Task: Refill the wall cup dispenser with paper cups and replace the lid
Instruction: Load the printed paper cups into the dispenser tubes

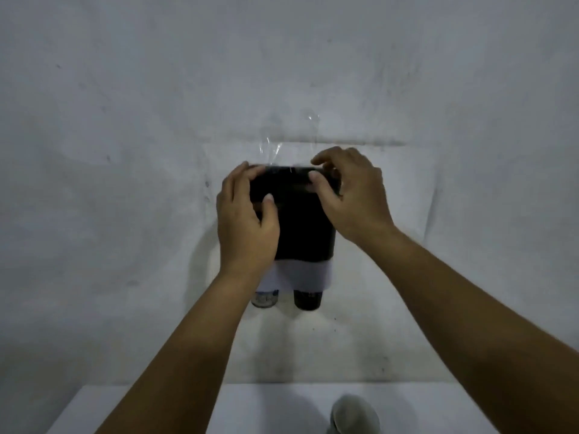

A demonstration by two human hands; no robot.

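Wall cup dispenser [300, 227] hung on the grey wall [125, 104], dead centre, dark tinted body over a pale band along the bottom. Two cup bottoms poked out underneath: a pale printed cup [265, 299] on the left, a black cup [308, 299] on the right, side by side, just apart. Couldn't see how full either column was, tint too dark. Lid [293, 173] sat across the top edge, dark on dark, so whether fully seated or not, couldn't tell. Clear plastic wrap [272, 148] stuck up behind the top, crinkly, mostly just glints against the wall.

Left hand [246, 220] wrapped around the dispenser's upper left side, thumb pressed on the front face, fingers curled behind the corner. Right hand [351, 195] clamped on the lid's right end, thumb on the front rim, other fingers arched over the top. Right corner of the lid hidden under that hand.

White table [156, 408] along the bottom, cut off by the frame. Greyish cup-like thing [355, 415] standing on it at lower right, blurry and half cropped. Plenty of bare wall either side and above the dispenser, open gap between the cup bottoms and the tabletop.
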